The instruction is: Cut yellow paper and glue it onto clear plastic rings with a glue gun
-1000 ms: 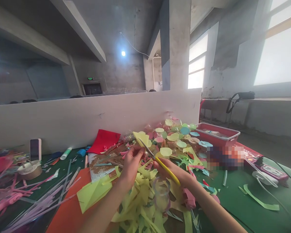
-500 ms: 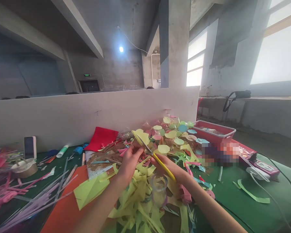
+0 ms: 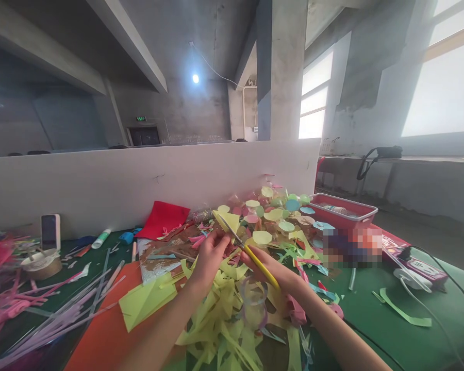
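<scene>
Between the fingertips of my left hand [image 3: 212, 252] is a folded piece of yellow paper [image 3: 227, 221], held up over the pile. My right hand [image 3: 268, 265] grips a pair of yellow-handled scissors [image 3: 261, 265], whose blades lie across the paper's lower part. Beneath my hands spreads a heap of yellow paper scraps [image 3: 224, 309]. A clear plastic cup [image 3: 253, 301] stands among the scraps below my right hand. Stacked yellow sheets [image 3: 149, 299] rest to the left, beside my left forearm. Behind the held paper are several cut paper rounds [image 3: 262, 237] in yellow, pink and blue.
A white board [image 3: 158, 180] stands along the table's back. To the right are a red basket [image 3: 344, 208], a pink box [image 3: 429, 273] and cables. On the left lie lilac strips [image 3: 62, 330], a paper cup [image 3: 42, 264], a phone [image 3: 51, 232], a glue stick [image 3: 101, 239] and red felt [image 3: 164, 219].
The whole view has shifted slightly. Both hands, the yellow paper and the scissors keep nearly the same pose.
</scene>
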Available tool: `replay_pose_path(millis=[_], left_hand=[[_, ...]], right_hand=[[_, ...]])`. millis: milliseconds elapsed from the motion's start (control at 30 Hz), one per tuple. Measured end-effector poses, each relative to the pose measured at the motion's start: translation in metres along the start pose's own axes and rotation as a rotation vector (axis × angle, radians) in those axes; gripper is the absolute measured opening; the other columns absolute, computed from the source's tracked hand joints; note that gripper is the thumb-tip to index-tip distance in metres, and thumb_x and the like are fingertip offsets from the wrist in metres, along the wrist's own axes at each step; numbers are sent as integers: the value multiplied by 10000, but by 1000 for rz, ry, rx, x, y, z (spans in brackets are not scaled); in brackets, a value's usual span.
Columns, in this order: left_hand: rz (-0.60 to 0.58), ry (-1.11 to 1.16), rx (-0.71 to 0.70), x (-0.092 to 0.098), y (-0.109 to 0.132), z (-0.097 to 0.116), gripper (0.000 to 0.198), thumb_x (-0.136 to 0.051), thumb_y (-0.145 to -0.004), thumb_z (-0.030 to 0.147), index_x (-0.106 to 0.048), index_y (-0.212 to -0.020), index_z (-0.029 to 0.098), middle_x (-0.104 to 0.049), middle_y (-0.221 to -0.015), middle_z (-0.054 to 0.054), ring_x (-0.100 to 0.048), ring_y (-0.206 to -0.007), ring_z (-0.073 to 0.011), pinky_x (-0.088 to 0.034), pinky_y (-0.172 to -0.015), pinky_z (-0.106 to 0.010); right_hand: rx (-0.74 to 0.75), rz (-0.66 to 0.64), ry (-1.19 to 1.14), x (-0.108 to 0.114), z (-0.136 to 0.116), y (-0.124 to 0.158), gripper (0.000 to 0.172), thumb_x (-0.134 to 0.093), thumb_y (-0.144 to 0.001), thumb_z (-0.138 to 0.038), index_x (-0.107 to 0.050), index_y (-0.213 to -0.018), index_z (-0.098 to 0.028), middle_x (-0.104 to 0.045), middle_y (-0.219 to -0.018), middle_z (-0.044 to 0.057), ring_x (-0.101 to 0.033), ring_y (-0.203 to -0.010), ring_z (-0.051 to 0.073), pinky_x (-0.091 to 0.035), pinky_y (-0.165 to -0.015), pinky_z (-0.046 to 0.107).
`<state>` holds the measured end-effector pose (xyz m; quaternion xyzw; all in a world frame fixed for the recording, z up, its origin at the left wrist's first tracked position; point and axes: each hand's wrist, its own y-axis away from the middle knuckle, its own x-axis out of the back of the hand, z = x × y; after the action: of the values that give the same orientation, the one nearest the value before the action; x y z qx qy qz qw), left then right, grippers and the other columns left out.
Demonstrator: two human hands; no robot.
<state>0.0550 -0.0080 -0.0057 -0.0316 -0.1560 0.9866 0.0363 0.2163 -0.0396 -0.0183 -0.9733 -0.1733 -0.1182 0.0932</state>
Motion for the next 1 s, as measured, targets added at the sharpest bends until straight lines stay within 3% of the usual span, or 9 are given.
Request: replay_pose_path(millis=[433,633,1000], left_hand=[[64,-85,3,4,-2,5,259,-639,-738,436,-597,-754,181,-577,-632,38,-451,-539,-99,-371,-532,-220],[26,-92,15,1,3,9,237,-641,-721,406,-573,-692,181,-523,-562,56,-420,-513,-89,-351,-521,-212],[8,-108,9,2,0,9,229,-598,-730,401,-548,-662,189,-516,-551,50,-399,-498,-91,-332,-502,-218]], right_hand=[[-6,-27,-37,1,8,-3,519,-568,-765,-694,-397,-707,-207,-299,-587,-81,-257,-480,61,-245,-417,203],[24,-35,5,2,5,-1,515,-619,-740,-676,-455,-792,-190,-359,-687,-56,-314,-567,80,-313,-488,210],[-5,-39,-6,1,7,-2,525,-570,-756,-703,-411,-718,-204,-302,-588,-81,-260,-491,64,-253,-430,206]])
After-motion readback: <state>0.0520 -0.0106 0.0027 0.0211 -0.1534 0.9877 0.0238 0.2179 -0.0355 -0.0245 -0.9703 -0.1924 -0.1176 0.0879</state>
